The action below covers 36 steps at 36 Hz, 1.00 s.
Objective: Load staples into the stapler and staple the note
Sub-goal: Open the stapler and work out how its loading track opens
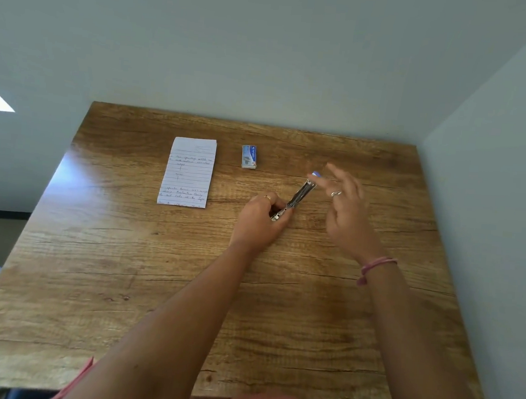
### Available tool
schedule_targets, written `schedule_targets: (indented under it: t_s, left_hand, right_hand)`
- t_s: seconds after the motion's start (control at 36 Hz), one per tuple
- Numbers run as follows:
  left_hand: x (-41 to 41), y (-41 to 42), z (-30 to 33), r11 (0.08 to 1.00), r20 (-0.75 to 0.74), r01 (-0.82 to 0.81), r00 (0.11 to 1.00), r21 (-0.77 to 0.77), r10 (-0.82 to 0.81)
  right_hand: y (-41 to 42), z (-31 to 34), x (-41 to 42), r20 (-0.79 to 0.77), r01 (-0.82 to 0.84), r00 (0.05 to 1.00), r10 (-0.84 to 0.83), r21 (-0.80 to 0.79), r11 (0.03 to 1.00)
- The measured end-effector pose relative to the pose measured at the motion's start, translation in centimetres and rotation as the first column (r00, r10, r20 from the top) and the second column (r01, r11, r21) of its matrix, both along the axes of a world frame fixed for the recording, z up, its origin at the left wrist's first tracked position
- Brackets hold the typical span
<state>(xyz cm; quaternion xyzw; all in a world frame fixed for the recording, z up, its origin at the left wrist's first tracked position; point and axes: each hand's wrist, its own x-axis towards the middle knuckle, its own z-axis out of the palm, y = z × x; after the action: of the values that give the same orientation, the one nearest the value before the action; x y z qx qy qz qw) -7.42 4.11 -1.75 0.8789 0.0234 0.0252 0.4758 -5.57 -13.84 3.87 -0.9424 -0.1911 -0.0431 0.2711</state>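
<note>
A slim metal stapler [298, 196] with a blue end lies slanted above the wooden table [185, 287], its blue end pointing away to the right. My left hand [261, 219] grips its near end with curled fingers. My right hand [345, 202] hovers at the far blue end with fingers spread and mostly straight; whether they touch the stapler is unclear. The lined handwritten note [188, 172] lies flat at the back left. A small blue staple box [248, 156] stands between the note and the stapler, apart from both hands.
The table fills a corner, with a pale wall behind and another close on the right. Its left edge drops to a dark floor area. The near half of the tabletop holds only my forearms.
</note>
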Motion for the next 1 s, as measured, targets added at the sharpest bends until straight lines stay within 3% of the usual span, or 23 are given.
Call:
schedule_targets:
  t_s: [0.11,0.17,0.28,0.42,0.47,0.56,0.64,0.81,0.86,0.94,1.0]
  left_hand:
    - [0.0,0.0,0.0,1.0,-0.01,-0.001,1.0,0.003,0.001]
    - [0.0,0.0,0.0,1.0,-0.005,-0.004,1.0,0.005,0.004]
    - [0.0,-0.1,0.1,1.0,0.003,-0.007,1.0,-0.002,0.007]
    - [-0.1,-0.1,0.3,1.0,0.007,-0.02,1.0,-0.011,0.02]
    - [-0.2,-0.1,0.3,1.0,0.004,-0.018,1.0,-0.008,0.018]
    - [-0.2,-0.2,0.4,0.999,0.005,-0.024,1.0,-0.023,0.024]
    - [-0.3,-0.2,0.6,0.999,0.005,-0.027,1.0,-0.025,0.027]
    - [-0.3,-0.2,0.7,0.999,-0.005,-0.025,1.0,-0.03,0.025]
    - [-0.2,-0.2,0.7,0.999,-0.01,-0.026,1.0,-0.031,0.026]
    - [-0.2,-0.2,0.6,0.999,-0.014,-0.03,0.999,-0.034,0.029]
    - [-0.2,-0.2,0.6,0.999,-0.009,-0.029,1.0,-0.034,0.029]
  right_hand:
    - [0.6,0.1,-0.1,0.034,0.074,0.996,-0.088,0.296,0.952]
    - [0.9,0.0,-0.3,0.031,0.093,0.994,-0.109,0.322,0.942]
    - [1.0,-0.5,-0.6,0.042,0.071,0.996,-0.072,0.021,0.997]
    - [0.5,0.0,-0.8,0.15,-0.021,0.988,0.034,-0.091,0.996]
    - [0.3,0.3,-0.7,0.196,0.017,0.981,0.013,-0.154,0.988]
    - [0.3,0.5,-0.6,0.186,0.084,0.981,-0.053,-0.159,0.984]
    - [0.3,0.5,-0.6,0.219,0.025,0.976,0.015,-0.179,0.984]
    - [0.0,0.4,-0.4,0.184,0.057,0.983,-0.021,-0.189,0.98]
    - [0.1,0.4,-0.4,0.202,0.055,0.979,-0.039,-0.078,0.995]
    - [0.3,0.5,-0.4,0.152,0.057,0.984,-0.093,0.223,0.973]
    - [0.5,0.6,-0.4,0.171,0.034,0.983,-0.073,0.224,0.974]
